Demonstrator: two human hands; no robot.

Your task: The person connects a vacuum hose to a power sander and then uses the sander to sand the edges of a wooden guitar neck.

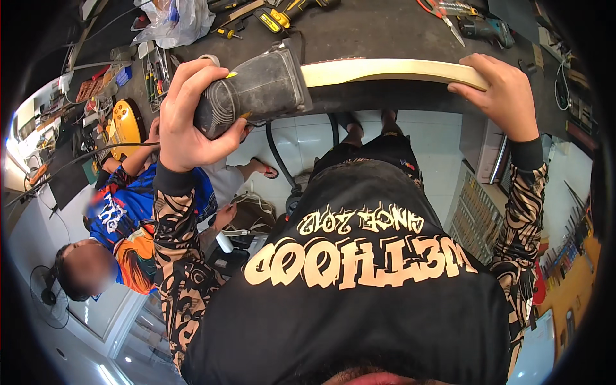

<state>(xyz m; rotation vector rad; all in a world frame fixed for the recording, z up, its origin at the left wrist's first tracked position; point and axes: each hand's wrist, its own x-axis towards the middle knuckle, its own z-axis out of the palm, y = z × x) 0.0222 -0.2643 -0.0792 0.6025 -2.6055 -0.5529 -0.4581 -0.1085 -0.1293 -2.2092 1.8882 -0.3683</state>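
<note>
Holding a dusty black power tool (263, 83) at upper left of centre in the frame, the left hand (185, 119) has its grip wrapped round the rounded end of the body, fingers above and thumb below; the tool's flared end faces right; the right hand (504, 96), at upper right of the frame, has its grip narrowed on the right end of a pale wooden piece (391, 69); this piece runs sideways across the upper centre, slightly curved, its left end at the tool's flared end; whether the two touch there cannot be told; a dark counter (378, 32) spans the top of the frame; it carries a clear plastic bag (173, 22) at upper left, a yellow-and-black power tool (285, 16) at top centre, and a red-handled hand tool (431, 9) at upper right; at left of the frame, another person (122, 212) in a blue-and-orange shirt is near a gold guitar body (127, 128).
</note>
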